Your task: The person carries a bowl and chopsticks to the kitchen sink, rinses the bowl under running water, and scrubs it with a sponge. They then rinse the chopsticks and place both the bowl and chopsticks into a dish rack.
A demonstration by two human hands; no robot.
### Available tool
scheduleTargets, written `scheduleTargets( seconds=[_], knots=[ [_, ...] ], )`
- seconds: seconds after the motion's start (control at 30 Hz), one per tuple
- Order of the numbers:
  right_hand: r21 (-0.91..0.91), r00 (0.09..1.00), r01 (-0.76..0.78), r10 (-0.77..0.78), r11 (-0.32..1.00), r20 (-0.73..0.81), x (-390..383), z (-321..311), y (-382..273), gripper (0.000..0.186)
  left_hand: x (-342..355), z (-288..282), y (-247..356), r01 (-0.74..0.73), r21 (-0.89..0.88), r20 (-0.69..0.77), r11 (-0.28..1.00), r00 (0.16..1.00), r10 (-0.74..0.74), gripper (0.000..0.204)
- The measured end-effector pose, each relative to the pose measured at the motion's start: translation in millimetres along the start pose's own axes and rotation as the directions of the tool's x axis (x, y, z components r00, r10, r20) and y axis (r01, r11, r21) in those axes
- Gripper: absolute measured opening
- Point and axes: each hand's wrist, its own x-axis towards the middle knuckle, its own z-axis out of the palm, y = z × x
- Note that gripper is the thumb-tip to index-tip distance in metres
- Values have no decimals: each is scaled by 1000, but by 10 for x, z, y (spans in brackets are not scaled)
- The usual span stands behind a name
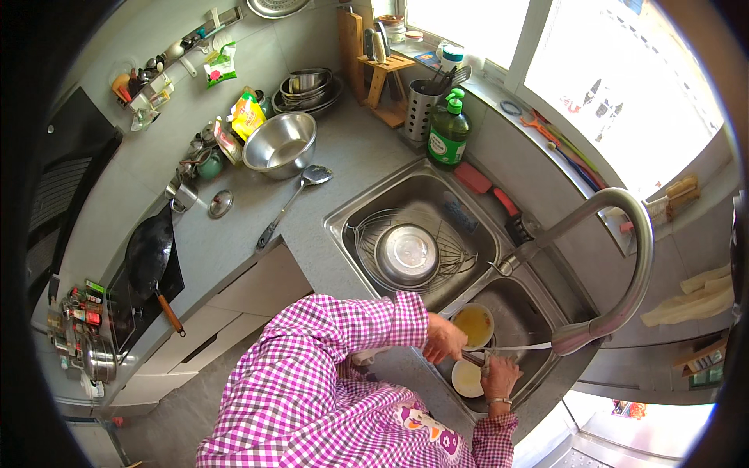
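A tall curved tap [644, 257] arches over the small basin [521, 310], its nozzle [573, 339] and stream of water [524, 347] barring the way just beyond the right hand [500, 377]. Two bowls [466, 380] crowd the basin's left side; bare steel opens between the farther bowl [473, 324] and the tap. A wire rack [457, 260] and metal bowl [406, 255] block the large basin [485, 225], while bare table [308, 235] separates sink from cooking utensil [315, 175].

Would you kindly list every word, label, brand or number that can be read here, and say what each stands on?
There is none I can quote; these items bear print:
Pump bottle: green-and-white label, too small to read reliably.
Yellow pouch: too small to read.
Green-and-white packet: too small.
Jars at far left: blurred.
White bowl near the right hand: no text visible.
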Motion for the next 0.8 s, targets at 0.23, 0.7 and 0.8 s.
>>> scheduleTargets(
  seconds=[0.23,0.7,0.8],
  knots=[
    [103,997,-14,21,995,-68,209,-99,127,34,126,586,-247,-111,-699,-149,706,989,7,27],
    [902,660,-399,631,-165,408,349,285,-391,22,610,958,-137,-507,-158,-677,847,680,280,14],
    [880,540,-414,716,-232,443,424,375,23,23,535,978,-104,-358,-348,-558,866,822,115,15]
  ],
)
